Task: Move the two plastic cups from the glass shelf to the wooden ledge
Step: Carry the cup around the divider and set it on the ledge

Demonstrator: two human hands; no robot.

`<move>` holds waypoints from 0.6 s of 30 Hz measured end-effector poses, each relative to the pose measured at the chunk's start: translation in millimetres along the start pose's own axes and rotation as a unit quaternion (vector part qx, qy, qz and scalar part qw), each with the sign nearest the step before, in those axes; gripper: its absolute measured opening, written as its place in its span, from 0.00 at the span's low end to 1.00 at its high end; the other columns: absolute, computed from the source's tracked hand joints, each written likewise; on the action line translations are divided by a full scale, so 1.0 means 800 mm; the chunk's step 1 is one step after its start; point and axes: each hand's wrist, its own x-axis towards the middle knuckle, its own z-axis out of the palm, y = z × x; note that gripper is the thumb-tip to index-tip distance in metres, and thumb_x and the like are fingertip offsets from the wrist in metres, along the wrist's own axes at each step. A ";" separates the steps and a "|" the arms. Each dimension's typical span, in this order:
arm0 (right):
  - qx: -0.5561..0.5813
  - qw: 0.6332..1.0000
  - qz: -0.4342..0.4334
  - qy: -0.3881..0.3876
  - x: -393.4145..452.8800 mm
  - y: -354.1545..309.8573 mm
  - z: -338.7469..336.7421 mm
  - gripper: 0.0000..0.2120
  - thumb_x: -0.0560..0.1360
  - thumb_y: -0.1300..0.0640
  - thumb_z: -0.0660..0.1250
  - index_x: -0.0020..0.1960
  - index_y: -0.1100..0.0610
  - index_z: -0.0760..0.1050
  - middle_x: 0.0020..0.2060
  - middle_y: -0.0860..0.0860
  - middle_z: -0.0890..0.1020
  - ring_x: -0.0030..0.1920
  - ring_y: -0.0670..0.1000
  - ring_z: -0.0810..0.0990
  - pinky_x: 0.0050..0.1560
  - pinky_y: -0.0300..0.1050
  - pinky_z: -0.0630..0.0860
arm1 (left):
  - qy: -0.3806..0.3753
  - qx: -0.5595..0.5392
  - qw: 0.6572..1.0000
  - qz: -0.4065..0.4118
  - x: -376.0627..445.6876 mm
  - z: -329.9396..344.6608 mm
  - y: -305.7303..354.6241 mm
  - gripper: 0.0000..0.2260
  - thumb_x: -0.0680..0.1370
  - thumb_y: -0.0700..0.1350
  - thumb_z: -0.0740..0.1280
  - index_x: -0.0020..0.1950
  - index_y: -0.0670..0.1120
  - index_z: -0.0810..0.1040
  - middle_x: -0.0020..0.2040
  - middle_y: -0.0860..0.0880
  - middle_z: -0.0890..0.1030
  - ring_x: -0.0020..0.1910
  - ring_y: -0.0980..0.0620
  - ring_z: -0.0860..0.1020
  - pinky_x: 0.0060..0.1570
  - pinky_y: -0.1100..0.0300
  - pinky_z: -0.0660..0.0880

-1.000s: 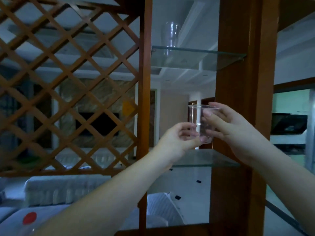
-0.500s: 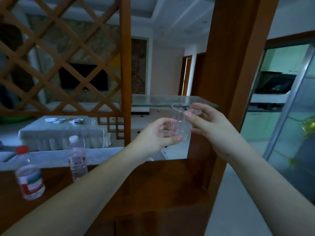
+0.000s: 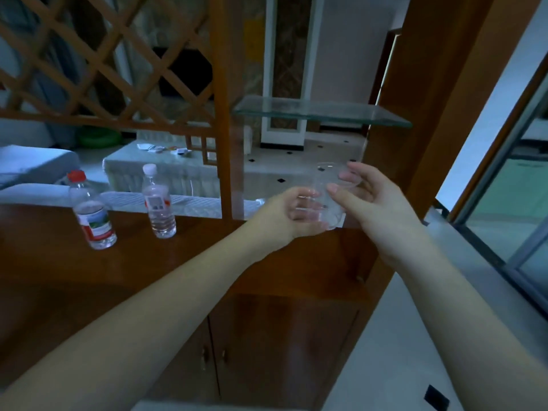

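A clear plastic cup point(image 3: 329, 200) is held upright between both hands, just above the right end of the dark wooden ledge point(image 3: 207, 250). My left hand point(image 3: 284, 215) wraps its base and lower wall from the left. My right hand point(image 3: 367, 197) pinches its rim and upper wall from the right. The lower glass shelf point(image 3: 320, 114) hangs bare above and behind the cup. The second cup is out of view.
Two water bottles stand on the ledge at the left, one with a red cap point(image 3: 92, 212) and one with a white cap point(image 3: 158, 203). A wooden lattice screen point(image 3: 103, 63) rises behind them. A thick wooden post point(image 3: 415, 114) stands right of the hands. Cabinet doors point(image 3: 267, 351) lie below.
The view has tilted down from the upper shelves to the ledge. Both hands have carried the cup down from shelf height to just above the ledge's right end.
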 end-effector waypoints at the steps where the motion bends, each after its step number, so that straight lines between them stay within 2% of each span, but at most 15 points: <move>1: -0.003 1.000 0.002 -0.009 -0.004 0.006 0.004 0.37 0.67 0.36 0.72 0.71 0.45 0.66 0.61 0.39 0.76 0.57 0.37 0.77 0.58 0.44 0.75 | 0.007 -0.001 1.000 -0.007 -0.006 0.002 -0.008 0.28 0.66 0.48 0.78 0.63 0.52 0.73 0.59 0.51 0.81 0.56 0.54 0.81 0.55 0.53 0.79; 4: 0.009 0.999 0.012 -0.038 -0.010 0.020 0.023 0.35 0.69 0.39 0.72 0.72 0.46 0.65 0.63 0.41 0.75 0.60 0.40 0.75 0.59 0.45 0.74 | 0.036 0.002 0.999 -0.027 -0.024 -0.003 -0.032 0.28 0.70 0.43 0.78 0.67 0.49 0.72 0.57 0.51 0.82 0.54 0.55 0.82 0.53 0.56 0.80; 9: 0.049 0.994 0.013 -0.093 -0.015 0.028 0.075 0.34 0.70 0.41 0.73 0.71 0.45 0.65 0.61 0.38 0.75 0.59 0.37 0.74 0.49 0.33 0.71 | 0.097 0.046 0.993 -0.046 -0.065 -0.031 -0.053 0.24 0.69 0.42 0.78 0.63 0.50 0.75 0.53 0.54 0.84 0.52 0.54 0.83 0.50 0.58 0.80; 13: 0.090 0.987 0.008 -0.131 -0.019 0.020 0.122 0.35 0.67 0.39 0.73 0.70 0.45 0.66 0.60 0.37 0.76 0.60 0.38 0.75 0.51 0.36 0.73 | 0.142 0.073 0.986 -0.056 -0.104 -0.065 -0.058 0.25 0.69 0.43 0.78 0.64 0.49 0.75 0.54 0.53 0.83 0.53 0.54 0.82 0.52 0.56 0.80; 18: 0.123 0.976 -0.004 -0.178 -0.027 -0.010 0.188 0.36 0.65 0.36 0.72 0.69 0.43 0.66 0.59 0.37 0.76 0.59 0.37 0.75 0.47 0.35 0.74 | 0.200 0.092 0.974 -0.046 -0.165 -0.109 -0.056 0.22 0.70 0.45 0.78 0.60 0.55 0.76 0.52 0.57 0.84 0.50 0.59 0.82 0.43 0.68 0.77</move>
